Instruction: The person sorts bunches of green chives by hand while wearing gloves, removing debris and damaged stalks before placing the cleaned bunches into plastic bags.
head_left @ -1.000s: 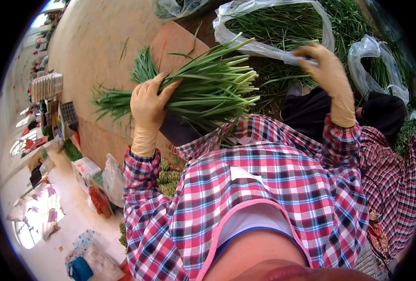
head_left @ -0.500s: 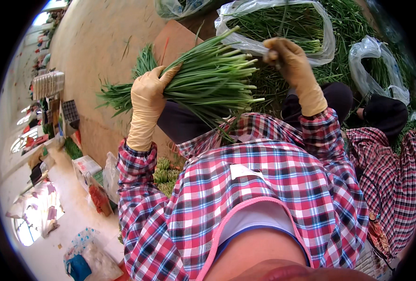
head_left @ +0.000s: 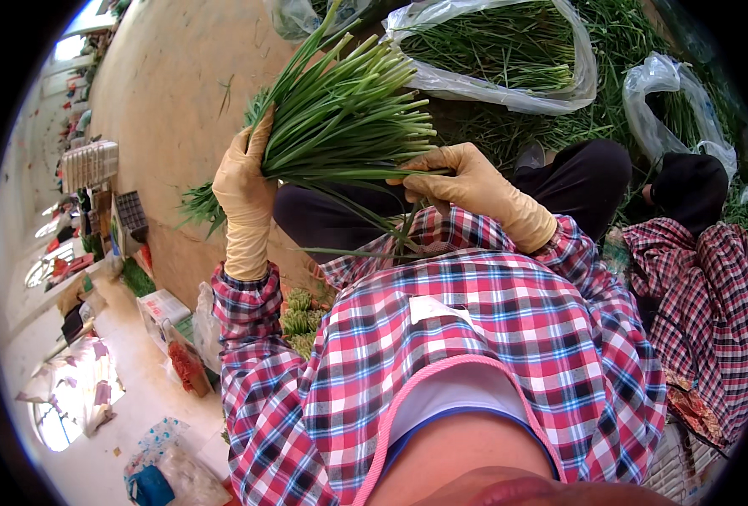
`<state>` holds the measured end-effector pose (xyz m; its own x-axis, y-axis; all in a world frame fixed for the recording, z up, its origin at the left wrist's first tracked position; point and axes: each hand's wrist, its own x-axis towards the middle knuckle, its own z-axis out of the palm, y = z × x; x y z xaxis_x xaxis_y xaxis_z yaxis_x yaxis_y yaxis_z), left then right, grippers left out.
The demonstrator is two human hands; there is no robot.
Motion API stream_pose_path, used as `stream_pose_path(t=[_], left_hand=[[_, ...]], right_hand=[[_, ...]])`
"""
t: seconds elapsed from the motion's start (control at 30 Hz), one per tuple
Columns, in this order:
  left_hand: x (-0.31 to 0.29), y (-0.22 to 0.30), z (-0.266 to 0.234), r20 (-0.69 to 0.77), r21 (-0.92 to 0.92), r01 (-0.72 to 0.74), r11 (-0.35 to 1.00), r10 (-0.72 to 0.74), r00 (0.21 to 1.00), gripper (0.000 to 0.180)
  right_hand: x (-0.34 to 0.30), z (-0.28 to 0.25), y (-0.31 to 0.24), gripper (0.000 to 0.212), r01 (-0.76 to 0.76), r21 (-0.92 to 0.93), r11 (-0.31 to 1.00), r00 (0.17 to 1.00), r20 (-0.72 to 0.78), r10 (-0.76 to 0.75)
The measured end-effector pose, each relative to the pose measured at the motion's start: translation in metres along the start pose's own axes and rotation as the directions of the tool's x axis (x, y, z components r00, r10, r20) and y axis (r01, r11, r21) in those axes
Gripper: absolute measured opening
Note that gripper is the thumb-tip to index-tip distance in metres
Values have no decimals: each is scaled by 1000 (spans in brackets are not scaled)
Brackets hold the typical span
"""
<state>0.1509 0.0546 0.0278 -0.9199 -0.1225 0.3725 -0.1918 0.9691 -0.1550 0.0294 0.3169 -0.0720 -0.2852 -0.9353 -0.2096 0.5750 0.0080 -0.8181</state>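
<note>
A thick bunch of long green stalks, like garlic chives (head_left: 332,118), fans out above my lap with its pale cut ends to the right. My left hand (head_left: 247,173), in a tan rubber glove, is wrapped round the bunch toward its leafy end. My right hand (head_left: 466,181), gloved the same way and soiled at the fingertips, pinches the end of a stalk at the bunch's lower right edge. A few loose stalks hang down from the bunch onto my plaid shirt (head_left: 475,312).
Beyond my knees, an opened clear plastic bag (head_left: 589,67) holds more green stalks. Loose stalks cover the floor around it, and a second plastic bag (head_left: 639,84) stands at the right. Several tied bunches (head_left: 300,314) lie by my left elbow. Another person's plaid garment (head_left: 732,329) is close on my right.
My right hand has come down and left from near the plastic bag to the stalk ends. My left hand has shifted slightly left, and the bunch now tilts more upward.
</note>
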Motion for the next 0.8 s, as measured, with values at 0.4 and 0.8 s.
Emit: stream_pose_path(t=[0.4,0.8], left_hand=[[-65,-54,47,82,-790,255,558,-316,945,43],[-103,-74,55,439,-891,432,-136,-496,749,27]], right_hand=[[-12,-105,-19,47,-47,-603,797,916,-343,-206],[-1,-75,-51,25,278,-132,952,961,24,-277]])
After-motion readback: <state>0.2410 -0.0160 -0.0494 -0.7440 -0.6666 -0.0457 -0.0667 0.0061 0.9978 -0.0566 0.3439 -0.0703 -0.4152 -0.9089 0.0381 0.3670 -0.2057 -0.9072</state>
